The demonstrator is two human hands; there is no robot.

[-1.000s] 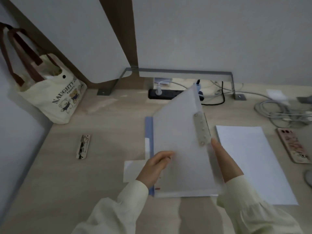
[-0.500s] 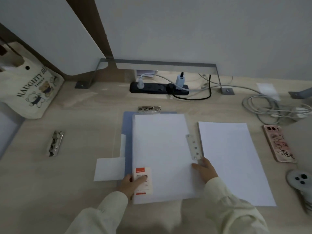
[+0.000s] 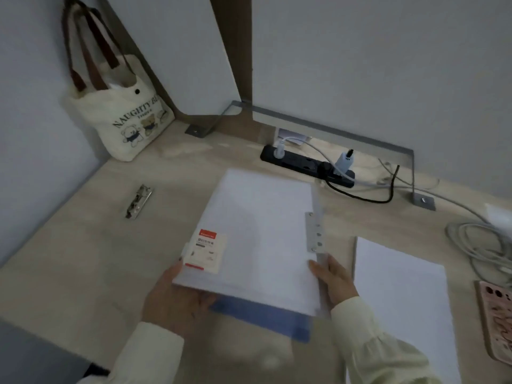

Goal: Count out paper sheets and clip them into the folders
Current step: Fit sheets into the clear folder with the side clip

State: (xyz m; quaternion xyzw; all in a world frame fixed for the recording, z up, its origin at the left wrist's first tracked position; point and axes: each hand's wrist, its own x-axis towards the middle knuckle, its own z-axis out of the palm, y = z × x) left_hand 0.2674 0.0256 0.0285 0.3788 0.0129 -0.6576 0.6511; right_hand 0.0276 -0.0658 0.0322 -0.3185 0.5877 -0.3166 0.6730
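Across the pale wood-grain desk (image 3: 83, 259), set in a corner of grey partition panels (image 3: 360, 65), the work lies close to the person. Both hands hold the translucent white plastic folder (image 3: 263, 239) by its near edge. The left hand (image 3: 177, 300) grips the near-left corner beside the red-and-white label (image 3: 206, 250), its fingers apparently underneath. The right hand (image 3: 335, 278) pinches the near-right edge, thumb on top, just below the perforated metal clip strip (image 3: 314, 231). This two-cornered hold probably serves to shift or square the closed folder without bending it (it looks lifted a little off the desk, though blur leaves that uncertain). A blue plastic folder (image 3: 260, 314) shows beneath the near edge; whether it is gripped too I cannot tell.

The stack of white paper sheets (image 3: 401, 295) lies flat just to the right, within easy reach for counting. A loose silver metal clip (image 3: 138, 200) lies apart on the left, likely meant for another folder. Farther back stand a cream tote bag with bear print (image 3: 124, 117) and a black power strip (image 3: 304, 164). Grey cables (image 3: 476, 239) and a pink-cased phone (image 3: 498, 322) lie at the right.
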